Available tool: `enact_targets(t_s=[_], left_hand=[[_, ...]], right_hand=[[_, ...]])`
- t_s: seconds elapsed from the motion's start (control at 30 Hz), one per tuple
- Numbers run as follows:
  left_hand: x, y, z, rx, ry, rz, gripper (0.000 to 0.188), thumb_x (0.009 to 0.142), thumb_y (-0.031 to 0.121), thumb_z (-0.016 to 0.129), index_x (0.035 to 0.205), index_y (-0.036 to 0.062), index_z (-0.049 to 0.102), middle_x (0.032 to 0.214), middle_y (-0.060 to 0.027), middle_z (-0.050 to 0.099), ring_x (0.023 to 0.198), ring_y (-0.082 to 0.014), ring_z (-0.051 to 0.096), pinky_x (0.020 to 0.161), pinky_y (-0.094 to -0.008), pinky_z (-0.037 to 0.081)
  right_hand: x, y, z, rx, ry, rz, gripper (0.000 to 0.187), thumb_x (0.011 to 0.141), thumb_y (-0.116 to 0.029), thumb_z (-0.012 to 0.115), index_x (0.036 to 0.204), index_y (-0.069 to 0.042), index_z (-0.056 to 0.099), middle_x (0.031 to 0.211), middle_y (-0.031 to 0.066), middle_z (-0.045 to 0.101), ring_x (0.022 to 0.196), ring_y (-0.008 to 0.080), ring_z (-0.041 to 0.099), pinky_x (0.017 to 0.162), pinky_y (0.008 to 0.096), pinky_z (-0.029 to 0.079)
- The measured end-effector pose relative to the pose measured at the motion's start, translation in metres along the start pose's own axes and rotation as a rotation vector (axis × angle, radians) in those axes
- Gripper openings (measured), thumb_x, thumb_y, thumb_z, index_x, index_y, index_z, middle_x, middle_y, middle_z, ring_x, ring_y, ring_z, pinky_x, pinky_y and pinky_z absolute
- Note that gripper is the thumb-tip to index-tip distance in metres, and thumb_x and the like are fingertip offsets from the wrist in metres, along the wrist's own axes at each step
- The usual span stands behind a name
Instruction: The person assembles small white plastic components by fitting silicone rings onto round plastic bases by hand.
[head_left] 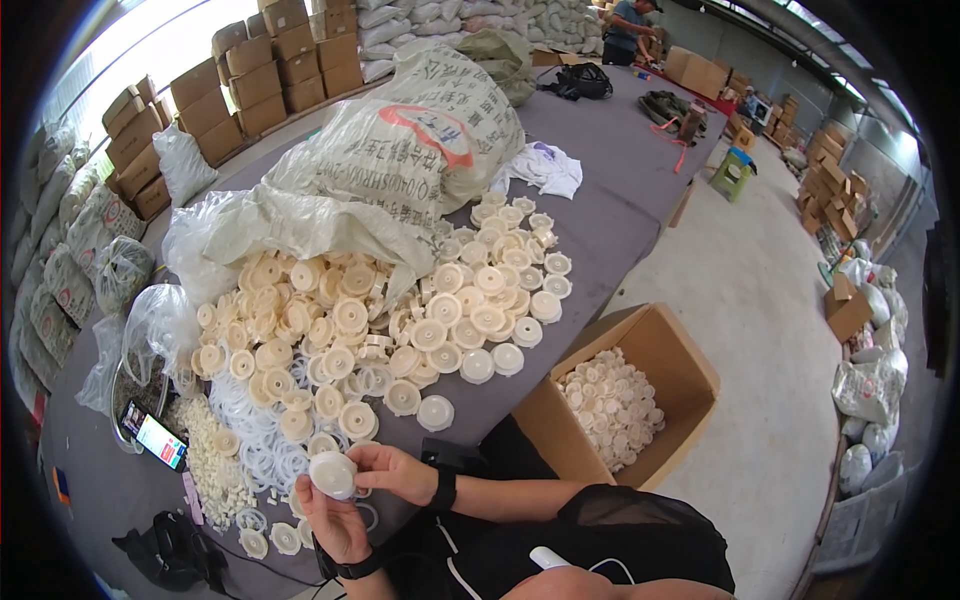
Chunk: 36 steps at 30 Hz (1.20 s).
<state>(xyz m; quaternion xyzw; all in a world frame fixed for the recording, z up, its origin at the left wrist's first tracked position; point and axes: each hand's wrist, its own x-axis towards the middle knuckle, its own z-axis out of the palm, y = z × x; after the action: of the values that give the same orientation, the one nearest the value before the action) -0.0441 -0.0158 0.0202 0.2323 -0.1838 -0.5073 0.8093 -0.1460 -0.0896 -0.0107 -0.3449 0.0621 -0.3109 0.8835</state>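
Close to the table's near edge, a round white plastic cap (332,474) is held between both my hands. My left hand (338,525) grips it from below and the left, its thumb and fingers at the rim. From the right, my right hand (402,474) pinches the opposite edge. Just beyond them lies a heap of translucent ring gaskets (268,440). Left of these is a pile of small white plastic pieces (210,455). A large heap of cream scalloped caps (430,335) spreads farther back, spilling from a printed woven sack (400,140).
An open cardboard box (690,385) with many caps inside stands right of the table. A phone (155,437) leans at the left, near clear plastic bags (160,325). A black bag (170,552) lies at front left. Another person (628,30) is at the table's far end.
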Motion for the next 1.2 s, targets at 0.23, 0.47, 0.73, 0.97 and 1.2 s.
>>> enact_targets(t_s=[0.23, 0.47, 0.73, 0.97, 1.2], left_hand=[[-0.002, -0.005, -0.004, 0.249, 0.081, 0.152, 0.026, 0.08, 0.001, 0.05, 0.105, 0.0059, 0.043, 0.102, -0.0102, 0.051, 0.089, -0.0167, 0.052, 0.072, -0.0269, 0.044], [-0.002, -0.003, 0.003, 0.17, 0.08, -0.039, 0.051, 0.075, 0.006, 0.052, 0.121, 0.003, 0.03, 0.112, -0.0148, 0.046, 0.096, -0.0223, 0.049, 0.075, -0.0304, 0.043], [-0.008, -0.001, -0.002, 0.293, 0.161, -0.117, 0.006, 0.076, 0.004, 0.054, 0.08, -0.0004, 0.055, 0.072, -0.0019, 0.056, 0.064, -0.0077, 0.05, 0.061, -0.0189, 0.039], [-0.009, -0.001, -0.002, 0.281, 0.274, -0.156, 0.012, 0.082, 0.01, 0.051, 0.073, 0.0029, 0.054, 0.066, 0.0007, 0.055, 0.059, -0.0049, 0.049, 0.057, -0.0176, 0.039], [0.009, 0.002, 0.006, 0.734, 0.095, -0.114, 0.015, 0.082, 0.012, 0.051, 0.089, 0.0009, 0.057, 0.081, -0.0034, 0.056, 0.073, -0.0094, 0.051, 0.063, -0.0214, 0.04]], right_hand=[[-0.003, 0.011, 0.001, -0.144, 0.079, -0.086, 0.025, 0.078, -0.009, 0.054, 0.103, -0.005, 0.049, 0.092, -0.0013, 0.053, 0.082, 0.0062, 0.049, 0.071, 0.02, 0.039], [-0.008, -0.009, 0.004, -0.146, 0.143, -0.018, 0.012, 0.077, -0.009, 0.052, 0.089, -0.006, 0.055, 0.076, -0.0001, 0.057, 0.065, 0.0054, 0.052, 0.059, 0.0179, 0.04], [-0.013, -0.014, 0.007, -0.043, 0.236, 0.119, 0.013, 0.08, -0.014, 0.046, 0.081, -0.004, 0.056, 0.068, -0.0009, 0.055, 0.055, 0.0056, 0.05, 0.05, 0.0176, 0.041], [-0.013, -0.007, 0.006, -0.143, 0.165, 0.211, 0.02, 0.084, -0.021, 0.048, 0.085, -0.003, 0.057, 0.07, -0.0008, 0.055, 0.052, 0.0046, 0.05, 0.046, 0.0159, 0.04], [-0.017, -0.054, -0.019, -0.44, 0.303, 0.056, 0.016, 0.08, -0.014, 0.055, 0.089, -0.002, 0.057, 0.074, 0.0032, 0.057, 0.058, 0.0089, 0.054, 0.05, 0.0217, 0.045]])
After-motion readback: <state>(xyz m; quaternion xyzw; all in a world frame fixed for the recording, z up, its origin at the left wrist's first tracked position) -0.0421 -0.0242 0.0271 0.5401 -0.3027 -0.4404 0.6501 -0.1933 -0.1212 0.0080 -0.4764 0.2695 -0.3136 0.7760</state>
